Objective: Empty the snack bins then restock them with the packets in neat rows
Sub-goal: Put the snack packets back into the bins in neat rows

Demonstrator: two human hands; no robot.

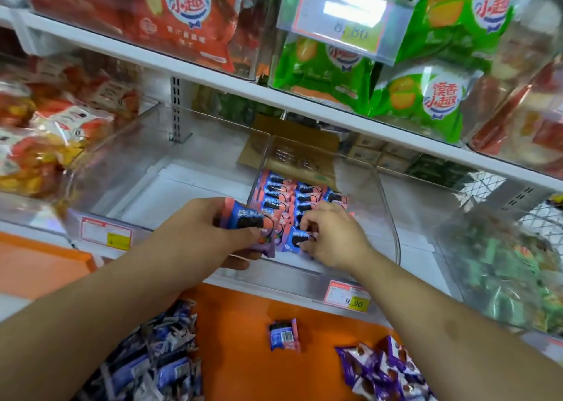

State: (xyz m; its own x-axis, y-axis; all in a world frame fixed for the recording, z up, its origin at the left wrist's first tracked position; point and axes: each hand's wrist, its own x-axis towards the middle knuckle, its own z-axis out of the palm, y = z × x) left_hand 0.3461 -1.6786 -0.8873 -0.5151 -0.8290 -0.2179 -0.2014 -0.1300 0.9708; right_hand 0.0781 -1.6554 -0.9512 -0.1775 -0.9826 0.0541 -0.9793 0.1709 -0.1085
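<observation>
Several pink-and-blue packets (292, 199) already line the clear bin (387, 187). Left hand (201, 230) clutches a stack (248, 221); right hand (330, 233) pinches one packet (294, 239). Light, crinkly, likely slippery film; best pinched by the edges.

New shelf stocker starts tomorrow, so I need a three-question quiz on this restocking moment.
1. True or false: the left hand holds a stack of packets.
2. What does the right hand pinch? A) a price tag B) a single packet C) a green bag
3. Fill in: one lone packet lies on the ______ surface below the clear bin.

Key: 1 true; 2 B; 3 orange
</observation>
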